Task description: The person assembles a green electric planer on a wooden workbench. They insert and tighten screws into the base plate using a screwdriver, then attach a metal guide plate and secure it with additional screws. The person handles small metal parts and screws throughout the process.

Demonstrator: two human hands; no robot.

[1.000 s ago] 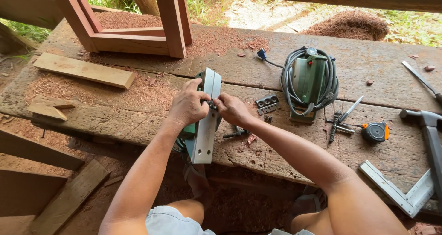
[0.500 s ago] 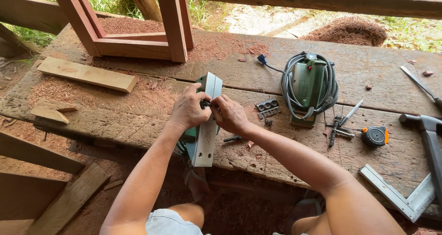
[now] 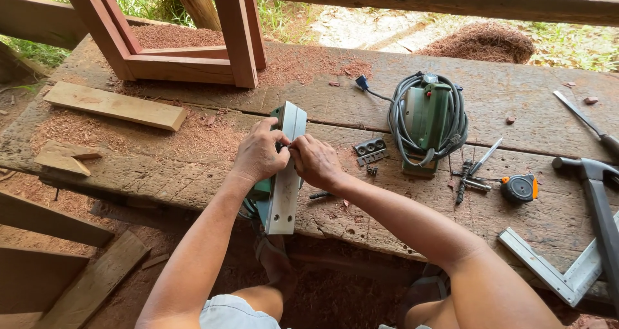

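Sawdust-strewn workbench (image 3: 193,174) outdoors — my left hand (image 3: 258,155) clamps the upturned electric planer (image 3: 284,174) at the bench edge; right hand (image 3: 316,161) pinches something small at its sole, likely blade adjustment — next needs steady fingertip pressure.

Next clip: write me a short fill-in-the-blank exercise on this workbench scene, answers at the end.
1. Both hands, the left hand and the right hand, rest on an upturned electric ____ with a grey sole.
2. The second green power tool has its ____ coiled around it.
3. The tape measure lies to the ____ of that tool.

Missing words: planer; cord; right
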